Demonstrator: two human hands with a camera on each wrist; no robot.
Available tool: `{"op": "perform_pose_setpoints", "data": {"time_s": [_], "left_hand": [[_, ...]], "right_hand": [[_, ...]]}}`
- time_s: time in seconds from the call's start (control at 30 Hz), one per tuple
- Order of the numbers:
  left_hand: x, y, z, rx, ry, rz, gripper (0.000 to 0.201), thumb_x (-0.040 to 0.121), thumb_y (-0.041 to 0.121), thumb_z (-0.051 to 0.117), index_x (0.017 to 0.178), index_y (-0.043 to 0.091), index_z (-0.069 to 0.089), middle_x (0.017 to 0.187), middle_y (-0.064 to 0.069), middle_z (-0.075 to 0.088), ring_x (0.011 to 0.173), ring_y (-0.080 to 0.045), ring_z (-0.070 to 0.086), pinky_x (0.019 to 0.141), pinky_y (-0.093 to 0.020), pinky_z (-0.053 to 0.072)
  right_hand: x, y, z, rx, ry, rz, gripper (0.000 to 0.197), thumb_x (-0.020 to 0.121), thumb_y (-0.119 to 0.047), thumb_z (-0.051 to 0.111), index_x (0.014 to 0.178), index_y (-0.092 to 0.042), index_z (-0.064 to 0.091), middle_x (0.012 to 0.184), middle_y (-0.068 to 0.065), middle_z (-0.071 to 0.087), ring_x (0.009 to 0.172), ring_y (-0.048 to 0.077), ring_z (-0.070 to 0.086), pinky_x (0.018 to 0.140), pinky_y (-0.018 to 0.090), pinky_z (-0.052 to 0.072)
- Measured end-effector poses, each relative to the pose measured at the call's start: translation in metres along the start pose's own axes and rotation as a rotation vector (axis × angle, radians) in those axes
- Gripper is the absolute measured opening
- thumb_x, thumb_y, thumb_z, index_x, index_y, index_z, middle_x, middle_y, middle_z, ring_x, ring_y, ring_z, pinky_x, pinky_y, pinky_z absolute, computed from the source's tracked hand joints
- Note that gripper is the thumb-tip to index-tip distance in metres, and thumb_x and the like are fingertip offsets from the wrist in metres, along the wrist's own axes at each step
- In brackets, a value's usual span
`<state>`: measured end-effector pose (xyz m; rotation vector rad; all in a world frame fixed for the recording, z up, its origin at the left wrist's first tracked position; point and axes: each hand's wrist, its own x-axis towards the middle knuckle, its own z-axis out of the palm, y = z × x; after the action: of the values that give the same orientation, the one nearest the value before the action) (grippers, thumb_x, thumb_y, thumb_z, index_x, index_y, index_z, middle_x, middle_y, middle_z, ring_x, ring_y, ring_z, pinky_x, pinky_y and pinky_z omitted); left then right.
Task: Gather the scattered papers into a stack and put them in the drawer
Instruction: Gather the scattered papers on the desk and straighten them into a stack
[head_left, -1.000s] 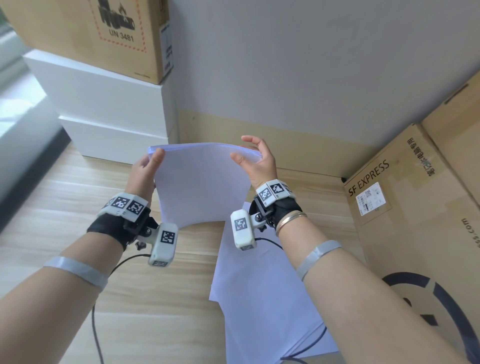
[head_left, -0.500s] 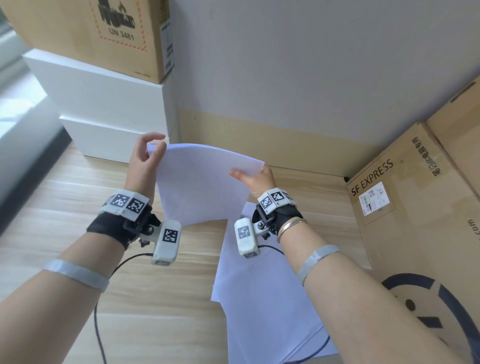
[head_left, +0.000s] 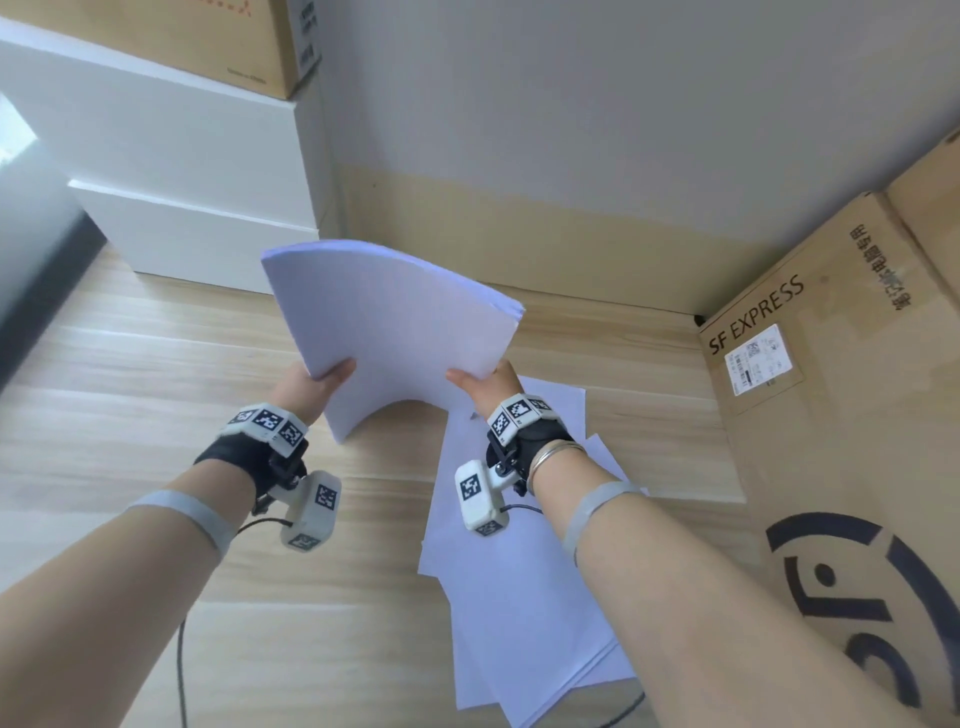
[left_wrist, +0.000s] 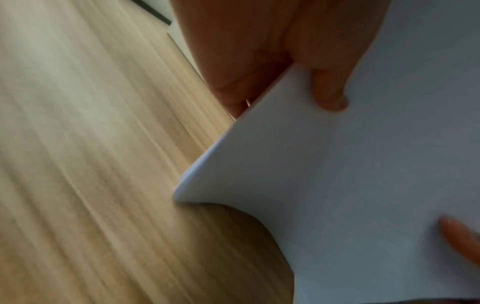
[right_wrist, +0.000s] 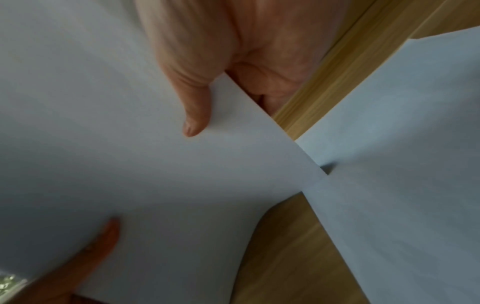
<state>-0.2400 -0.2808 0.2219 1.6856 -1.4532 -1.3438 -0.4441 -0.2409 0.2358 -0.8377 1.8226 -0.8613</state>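
A stack of white papers (head_left: 389, 322) is held up above the wooden surface, bowed across its width. My left hand (head_left: 317, 387) pinches its near left edge, thumb (left_wrist: 328, 90) on top and fingers underneath. My right hand (head_left: 485, 387) pinches the near right edge the same way, thumb (right_wrist: 194, 115) on the sheet. The stack's lower corner (left_wrist: 182, 195) hangs close to the wood. More loose white sheets (head_left: 519, 571) lie spread on the surface under my right forearm. No drawer is visible.
White boxes (head_left: 182, 171) with a cardboard box (head_left: 208, 41) on top stand at the back left against the wall. A large SF Express carton (head_left: 831, 415) fills the right side. A cable (head_left: 182, 665) trails on the wooden surface (head_left: 130, 364) near my left arm.
Both hands slid from the stack's upper sides down to its near edge. The stack tipped forward, away from me, and now bows between the two grips.
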Motion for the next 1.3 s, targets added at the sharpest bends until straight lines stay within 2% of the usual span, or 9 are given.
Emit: {"op": "perform_pose_setpoints", "data": {"time_s": [0.1, 0.3, 0.37, 0.5, 0.67, 0.8, 1.0, 1.07, 1.3], "left_hand": [[0.002, 0.012, 0.003, 0.005, 0.046, 0.052, 0.039, 0.094, 0.022, 0.050, 0.124, -0.003, 0.053, 0.113, -0.020, 0.058, 0.105, -0.031, 0.055, 0.081, -0.031, 0.035], [0.001, 0.019, 0.014, 0.064, 0.069, 0.025, 0.016, 0.093, 0.025, 0.052, 0.089, 0.009, 0.050, 0.089, -0.015, 0.048, 0.083, -0.022, 0.043, 0.073, -0.030, 0.031], [-0.003, 0.017, 0.016, 0.044, 0.031, 0.011, 0.017, 0.091, 0.028, 0.055, 0.092, 0.012, 0.051, 0.091, -0.014, 0.050, 0.086, -0.023, 0.045, 0.075, -0.031, 0.032], [-0.008, 0.011, 0.021, 0.019, -0.023, -0.009, 0.023, 0.086, 0.030, 0.059, 0.101, 0.012, 0.056, 0.096, -0.012, 0.051, 0.091, -0.021, 0.046, 0.078, -0.031, 0.033], [-0.014, 0.000, 0.030, 0.045, -0.058, -0.071, 0.036, 0.093, 0.018, 0.053, 0.124, 0.000, 0.055, 0.102, -0.010, 0.049, 0.095, -0.020, 0.046, 0.080, -0.029, 0.031], [-0.014, -0.011, 0.027, 0.029, -0.120, -0.116, 0.040, 0.091, 0.018, 0.056, 0.125, -0.003, 0.054, 0.105, -0.013, 0.054, 0.098, -0.026, 0.052, 0.082, -0.033, 0.036], [-0.015, -0.023, 0.020, -0.021, -0.146, -0.171, 0.041, 0.084, 0.022, 0.065, 0.120, 0.006, 0.055, 0.107, -0.013, 0.056, 0.098, -0.024, 0.051, 0.091, -0.044, 0.042], [-0.014, -0.029, 0.018, -0.032, -0.141, -0.208, 0.058, 0.072, 0.031, 0.069, 0.122, 0.003, 0.056, 0.109, -0.015, 0.058, 0.099, -0.026, 0.054, 0.098, -0.049, 0.042], [-0.006, -0.056, 0.011, 0.051, -0.230, -0.371, 0.048, 0.085, 0.027, 0.064, 0.124, 0.000, 0.055, 0.122, -0.025, 0.061, 0.112, -0.042, 0.058, 0.099, -0.057, 0.044]], "right_hand": [[0.002, -0.005, -0.006, 0.018, 0.014, -0.026, 0.030, 0.085, -0.015, 0.067, 0.109, 0.002, 0.065, 0.104, 0.016, 0.068, 0.088, 0.018, 0.058, 0.078, 0.024, 0.041], [0.007, 0.018, -0.039, -0.142, 0.006, -0.033, 0.009, 0.088, -0.025, 0.062, 0.093, -0.018, 0.064, 0.101, 0.007, 0.066, 0.094, 0.021, 0.059, 0.089, 0.028, 0.043], [0.007, 0.044, -0.063, -0.248, 0.049, 0.099, 0.008, 0.089, -0.027, 0.059, 0.095, -0.023, 0.063, 0.105, 0.003, 0.063, 0.097, 0.023, 0.058, 0.090, 0.028, 0.042], [-0.018, 0.089, -0.117, -0.640, 0.072, 0.419, 0.044, 0.088, -0.018, 0.059, 0.130, -0.007, 0.050, 0.134, 0.012, 0.054, 0.123, 0.028, 0.052, 0.101, 0.032, 0.040], [-0.063, 0.131, -0.135, -0.778, 0.198, 0.605, 0.057, 0.082, -0.030, 0.065, 0.127, -0.019, 0.031, 0.144, 0.014, 0.024, 0.129, 0.027, 0.039, 0.097, 0.033, 0.037], [-0.060, 0.139, -0.119, -0.816, 0.145, 0.642, 0.093, 0.080, -0.041, 0.067, 0.148, -0.027, 0.005, 0.156, 0.005, 0.005, 0.143, 0.026, 0.017, 0.110, 0.037, 0.027], [-0.022, 0.131, -0.097, -0.801, 0.033, 0.501, 0.094, 0.079, -0.034, 0.071, 0.149, -0.031, 0.009, 0.157, 0.003, -0.006, 0.146, 0.030, -0.001, 0.113, 0.041, 0.025], [-0.011, 0.126, -0.091, -0.784, 0.005, 0.419, 0.090, 0.081, -0.030, 0.070, 0.149, -0.031, 0.012, 0.158, 0.001, -0.002, 0.146, 0.030, 0.000, 0.114, 0.043, 0.025], [-0.010, 0.138, -0.089, -0.583, 0.386, 0.537, 0.074, 0.082, -0.026, 0.064, 0.143, -0.034, 0.023, 0.153, 0.001, 0.011, 0.140, 0.031, 0.010, 0.111, 0.060, 0.019]]}}
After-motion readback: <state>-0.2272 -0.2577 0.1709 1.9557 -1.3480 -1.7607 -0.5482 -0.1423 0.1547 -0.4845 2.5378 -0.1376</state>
